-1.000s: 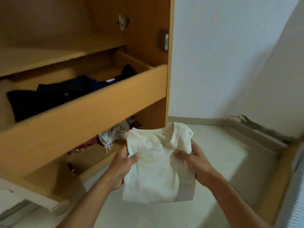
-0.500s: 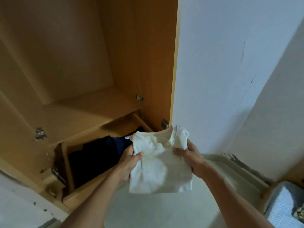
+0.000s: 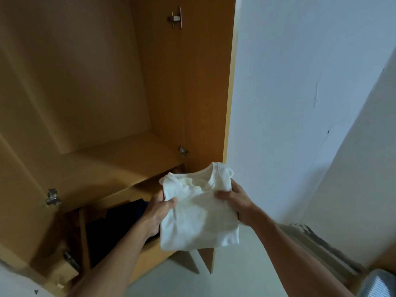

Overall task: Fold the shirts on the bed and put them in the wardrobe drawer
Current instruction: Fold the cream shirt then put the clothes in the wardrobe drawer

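Note:
A folded white shirt (image 3: 199,213) hangs between both hands over the right end of the open wardrobe drawer (image 3: 147,251). My left hand (image 3: 157,211) grips its left edge, thumb on top. My right hand (image 3: 235,202) grips its right edge, thumb across the front. The collar points up toward the wardrobe's right side panel. Dark navy clothing (image 3: 113,228) lies in the drawer, to the left of the shirt and partly behind my left forearm.
The wooden wardrobe (image 3: 85,93) stands open with a bare shelf (image 3: 111,161) above the drawer. Metal hinges (image 3: 52,197) stick out on its sides. A white wall (image 3: 300,103) is on the right, pale floor below, and a striped fabric corner (image 3: 377,284) at bottom right.
The view has tilted upward and closer to the wardrobe. Both hands carried the white shirt up from below the drawer front to over the drawer's right end.

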